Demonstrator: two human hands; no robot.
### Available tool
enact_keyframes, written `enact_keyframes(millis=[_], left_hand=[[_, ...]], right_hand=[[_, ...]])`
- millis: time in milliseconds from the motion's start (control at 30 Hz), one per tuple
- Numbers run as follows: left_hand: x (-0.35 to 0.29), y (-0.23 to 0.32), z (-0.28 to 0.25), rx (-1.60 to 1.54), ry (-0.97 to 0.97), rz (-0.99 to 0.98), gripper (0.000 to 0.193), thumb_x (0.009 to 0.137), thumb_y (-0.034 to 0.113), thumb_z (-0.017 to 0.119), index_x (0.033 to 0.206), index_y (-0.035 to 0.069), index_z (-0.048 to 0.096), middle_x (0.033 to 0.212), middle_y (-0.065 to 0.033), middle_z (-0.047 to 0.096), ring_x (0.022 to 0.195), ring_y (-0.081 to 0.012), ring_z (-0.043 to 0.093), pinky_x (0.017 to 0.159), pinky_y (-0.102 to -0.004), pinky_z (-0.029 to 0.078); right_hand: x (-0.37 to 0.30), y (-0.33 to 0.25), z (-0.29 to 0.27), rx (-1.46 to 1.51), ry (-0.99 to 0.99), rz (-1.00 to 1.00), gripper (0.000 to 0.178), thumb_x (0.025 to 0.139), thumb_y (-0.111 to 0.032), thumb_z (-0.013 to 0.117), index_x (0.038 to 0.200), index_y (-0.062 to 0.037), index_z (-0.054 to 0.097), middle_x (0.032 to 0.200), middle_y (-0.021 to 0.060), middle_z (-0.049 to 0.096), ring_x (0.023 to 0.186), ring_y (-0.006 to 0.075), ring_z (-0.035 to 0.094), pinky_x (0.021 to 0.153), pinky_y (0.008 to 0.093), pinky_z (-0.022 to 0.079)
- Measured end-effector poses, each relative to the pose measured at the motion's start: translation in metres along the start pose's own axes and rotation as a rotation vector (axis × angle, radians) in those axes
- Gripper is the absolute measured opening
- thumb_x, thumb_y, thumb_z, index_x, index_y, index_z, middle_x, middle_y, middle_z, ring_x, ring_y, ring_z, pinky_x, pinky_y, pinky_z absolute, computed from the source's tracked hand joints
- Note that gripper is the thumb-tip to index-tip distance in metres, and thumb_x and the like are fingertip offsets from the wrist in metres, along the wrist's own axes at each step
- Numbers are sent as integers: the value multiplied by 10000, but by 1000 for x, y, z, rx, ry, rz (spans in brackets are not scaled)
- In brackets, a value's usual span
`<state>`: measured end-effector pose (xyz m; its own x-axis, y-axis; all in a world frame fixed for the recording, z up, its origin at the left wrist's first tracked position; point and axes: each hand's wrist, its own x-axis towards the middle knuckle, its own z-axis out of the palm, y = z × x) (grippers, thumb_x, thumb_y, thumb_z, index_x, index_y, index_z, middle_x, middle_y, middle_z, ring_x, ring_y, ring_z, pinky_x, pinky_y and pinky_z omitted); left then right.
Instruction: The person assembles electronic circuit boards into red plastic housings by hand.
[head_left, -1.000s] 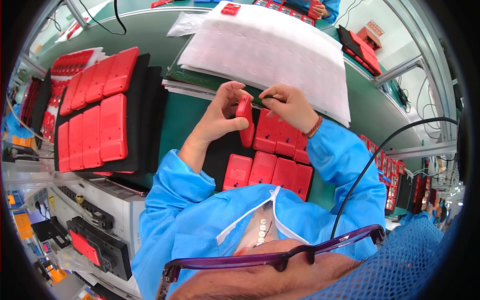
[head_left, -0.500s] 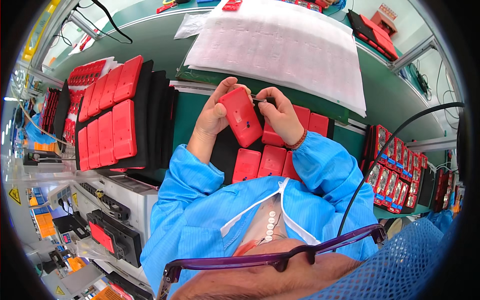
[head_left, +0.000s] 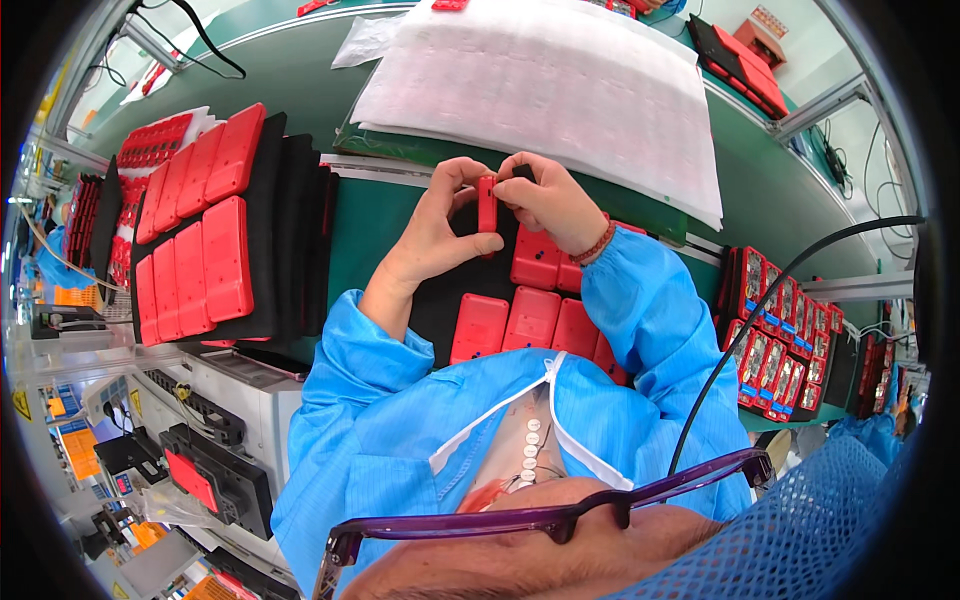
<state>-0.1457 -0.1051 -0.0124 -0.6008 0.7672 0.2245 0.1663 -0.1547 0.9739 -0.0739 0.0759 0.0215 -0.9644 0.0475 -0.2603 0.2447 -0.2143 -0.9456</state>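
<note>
Above the bench, my left hand (head_left: pixel 433 223) grips a red plastic casing (head_left: pixel 487 205) between thumb and fingers, its narrow edge turned upward. My right hand (head_left: pixel 556 205) meets the casing's right side. Pinched in its fingers is a small tool with a black end (head_left: pixel 523 172); its tip is hidden, so I cannot tell its kind. Below both hands, several more red casings (head_left: pixel 530 320) lie face down in rows on a black foam sheet (head_left: pixel 432 305). Two casings (head_left: pixel 536 260) of the farther row are partly covered by my right hand and sleeve.
At left, red casings (head_left: pixel 228 258) rest on a stack of black foam sheets (head_left: pixel 290 225). White sheeting (head_left: pixel 540 85) covers the far bench. At right are trays of open red units (head_left: pixel 765 365); a black cable (head_left: pixel 745 340) arcs before them. A grey machine (head_left: pixel 240 400) stands lower left.
My left hand has turned the casing from its broad face to its narrow edge. My right hand has shifted slightly left and up, and the tool's black end now shows above its fingers.
</note>
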Motion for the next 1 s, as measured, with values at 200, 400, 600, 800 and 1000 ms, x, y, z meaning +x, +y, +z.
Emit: enact_keyframes(millis=[200,400,600,800,1000], left_hand=[[0,12,6,95,-28,-13,808,609,90,863,1286,73,422,1265,-65,491,1203,-214,508,1069,-422,396],[0,22,9,428,-5,83,732,560,122,895,1182,20,523,1124,-79,535,1109,-228,580,957,-372,512],[0,22,12,604,109,104,703,527,130,907,1114,15,538,1018,-83,571,954,-241,654,875,-339,562],[-1,15,10,551,139,137,698,516,147,914,1088,19,535,993,-82,570,924,-236,650,846,-343,570],[3,19,10,528,135,240,662,492,170,907,1044,57,558,916,-80,541,810,-257,606,720,-346,528]], right_hand=[[6,-19,-7,-65,-97,159,278,811,-162,626,1039,-19,558,724,11,529,556,67,458,459,225,334],[3,-36,11,-404,-43,106,297,815,-155,572,1062,9,546,760,43,575,591,93,515,504,255,419],[12,-20,10,-608,3,-113,313,812,-155,580,1054,41,548,817,57,575,608,98,507,508,280,430],[3,-29,10,-425,-58,32,400,801,-175,607,1110,68,533,837,95,597,666,107,546,545,281,451],[0,-32,10,-315,-121,78,315,840,-118,568,1108,35,510,764,35,536,575,77,465,475,260,375]])
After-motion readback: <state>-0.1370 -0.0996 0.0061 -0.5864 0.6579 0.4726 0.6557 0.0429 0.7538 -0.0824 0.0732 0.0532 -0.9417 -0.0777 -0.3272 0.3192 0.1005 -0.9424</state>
